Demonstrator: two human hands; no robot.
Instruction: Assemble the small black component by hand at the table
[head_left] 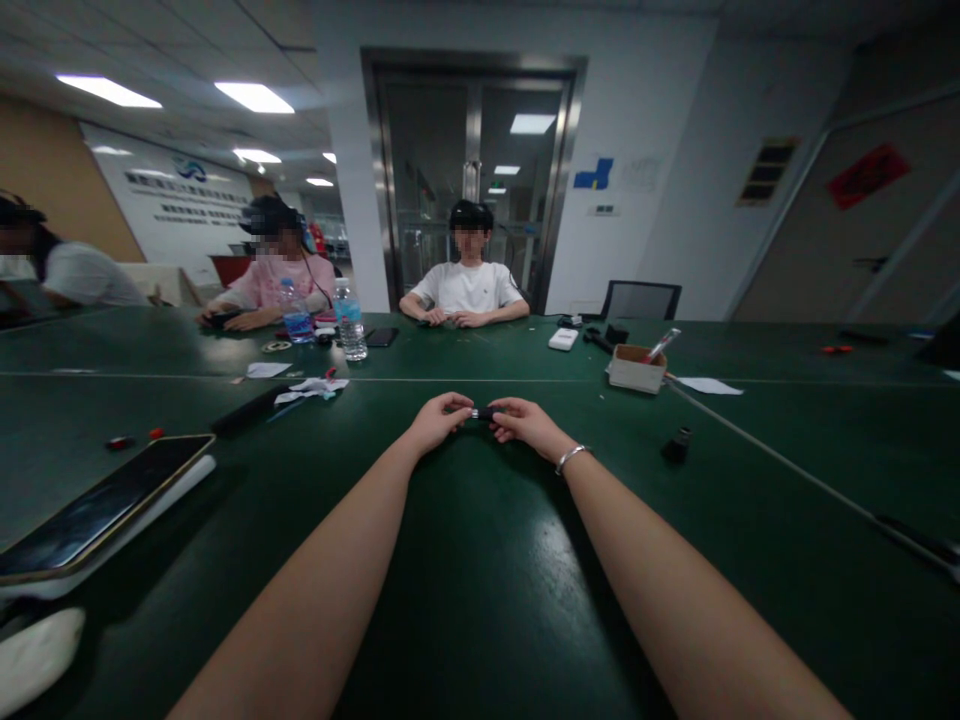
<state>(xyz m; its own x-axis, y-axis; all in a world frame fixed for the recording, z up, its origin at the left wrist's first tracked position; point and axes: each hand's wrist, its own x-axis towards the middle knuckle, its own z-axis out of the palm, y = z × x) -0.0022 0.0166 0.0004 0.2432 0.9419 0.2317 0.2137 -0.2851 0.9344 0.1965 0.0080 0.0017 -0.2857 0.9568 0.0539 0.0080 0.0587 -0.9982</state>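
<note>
Head view, going near to far: a white thing (37, 655) sat way closer than the little black piece (487, 413) and off to its left, but the edge chopped it, so no clue what it was. A phone (112, 505) lay left of the piece too, mostly covering a white slab (169, 492) under it. The piece itself was over the green table (480, 560), between the left hand (442, 420) and the right hand (526, 422). Both had narrow fingertip pinches: left at the shiny end (475, 413), right on the black part. Imo the risk was a slip, since with so little to hold, one uneven tug could've dropped it. If it was two parts, they might've popped loose too; fingers hid most of it, so I couldn't spot a join. Right of the piece, a dark stubby thing (677, 447) was too blurry to name. Beyond that, still right of the piece, a box (634, 378) hid its insides. Straight past the piece sat a person (472, 285), and whatever was by their hands was too small to tell.
</note>
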